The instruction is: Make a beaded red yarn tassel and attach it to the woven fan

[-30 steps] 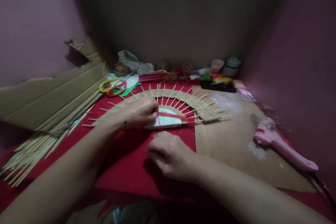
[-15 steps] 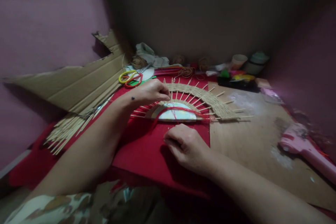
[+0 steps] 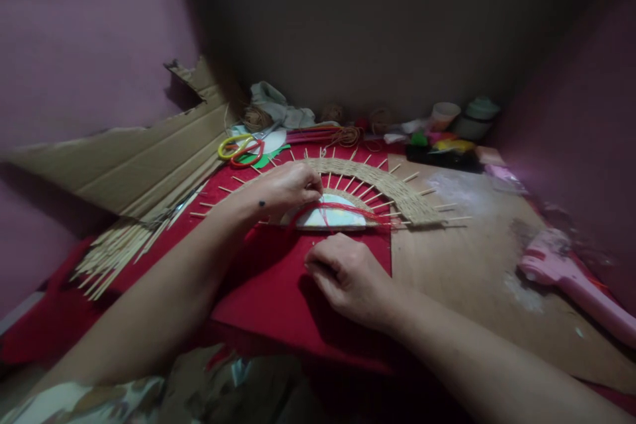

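Note:
A half-round woven fan frame [image 3: 397,187] with thin sticks radiating outward lies on the red cloth [image 3: 263,291]. At its centre is a pale half disc [image 3: 342,216], with red thread [image 3: 348,206] strung loosely across it. My left hand [image 3: 298,184] is closed in a pinch at the upper left edge of the disc; red strands hang below the fingertips, though what exactly they grip is too small to make out. My right hand [image 3: 342,275] is closed just below the disc, fingers curled, its contents hidden.
Yellow and red scissors [image 3: 242,149] lie behind my left hand. Loose sticks [image 3: 112,248] and cardboard [image 3: 129,165] are at the left. A pink glue gun [image 3: 566,265] rests on the board [image 3: 447,278] at the right. A cup [image 3: 444,116] and a black tray [image 3: 442,157] stand behind.
My left hand has lowered slightly toward the disc, uncovering more sticks at the frame's left. My right hand stays closed below the disc. The whole view has shifted slightly.

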`<action>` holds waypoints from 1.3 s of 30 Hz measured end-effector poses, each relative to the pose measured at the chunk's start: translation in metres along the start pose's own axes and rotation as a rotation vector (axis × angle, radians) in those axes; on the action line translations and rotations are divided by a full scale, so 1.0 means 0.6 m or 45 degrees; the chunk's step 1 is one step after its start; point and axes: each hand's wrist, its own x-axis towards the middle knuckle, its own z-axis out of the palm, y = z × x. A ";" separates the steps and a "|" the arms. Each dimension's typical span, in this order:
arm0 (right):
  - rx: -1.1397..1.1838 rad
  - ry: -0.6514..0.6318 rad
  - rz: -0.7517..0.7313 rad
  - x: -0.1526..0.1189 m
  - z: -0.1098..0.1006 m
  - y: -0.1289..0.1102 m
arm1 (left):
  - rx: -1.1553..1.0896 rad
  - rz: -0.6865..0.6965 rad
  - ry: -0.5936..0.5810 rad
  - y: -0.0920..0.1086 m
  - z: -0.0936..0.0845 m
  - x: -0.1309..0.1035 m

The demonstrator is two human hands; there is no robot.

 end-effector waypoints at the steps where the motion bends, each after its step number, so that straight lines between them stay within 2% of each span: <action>1: -0.001 0.003 0.002 0.000 0.000 0.000 | 0.016 -0.025 0.027 -0.001 0.001 0.002; 4: -0.002 0.008 -0.003 0.001 0.000 -0.001 | 0.054 -0.089 0.084 -0.008 0.007 0.007; 13: -0.037 -0.019 0.026 0.003 -0.004 -0.001 | 0.107 -0.075 0.039 -0.017 0.031 0.014; 27: -0.065 -0.056 0.039 0.002 -0.005 -0.004 | 0.110 -0.036 0.099 0.013 0.022 0.013; 34: -0.043 -0.085 0.090 0.000 -0.007 -0.005 | 0.105 -0.039 0.149 0.005 0.029 0.021; 39: -0.041 -0.083 0.100 0.000 -0.005 -0.003 | 0.016 -0.027 0.090 0.011 0.005 0.009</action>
